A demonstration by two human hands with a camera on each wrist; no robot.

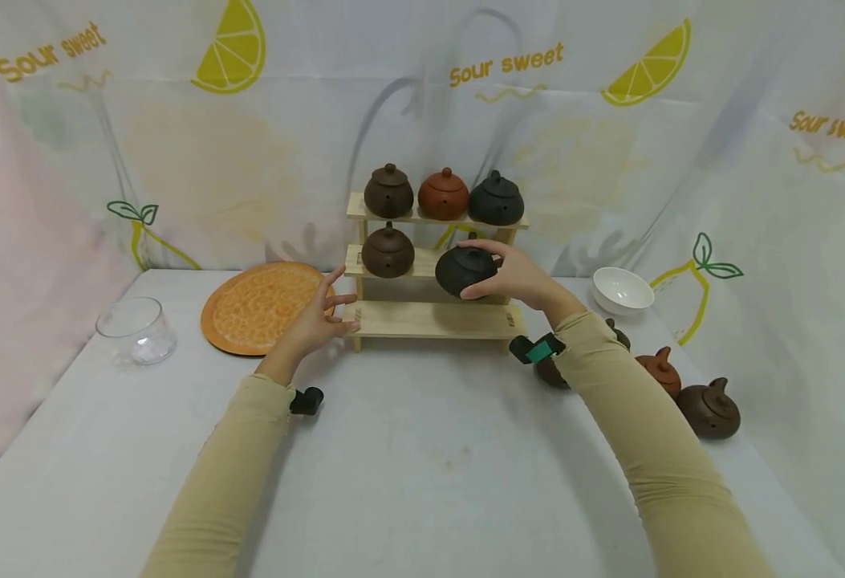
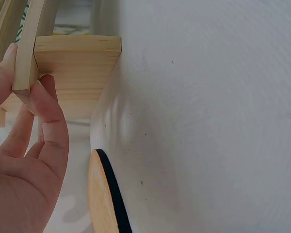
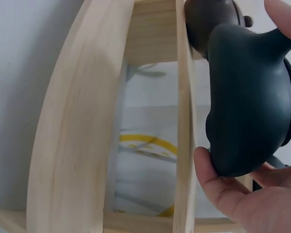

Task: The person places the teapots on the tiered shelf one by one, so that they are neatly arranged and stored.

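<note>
A three-tier wooden shelf rack (image 1: pixel 432 319) stands at the back of the table. My left hand (image 1: pixel 312 321) is at its left end; in the left wrist view the thumb and fingers (image 2: pixel 51 116) pinch the end of a shelf board. With my right hand (image 1: pixel 523 279) I hold a black teapot (image 1: pixel 458 273) at the middle shelf, tilted in the right wrist view, its underside turned towards the board. Left of it on that shelf sits a brown teapot (image 1: pixel 388 252). The top shelf bears a dark brown teapot (image 1: pixel 389 194), a red-brown teapot (image 1: pixel 443 197) and another black teapot (image 1: pixel 497 201).
On the left are a clear glass bowl (image 1: pixel 136 331) and a round orange board (image 1: pixel 263 309), close to the rack. To the right stand a white bowl (image 1: pixel 622 291), a red-brown teapot (image 1: pixel 660 372) and a brown teapot (image 1: pixel 709 411). My right forearm partly hides other teapots.
</note>
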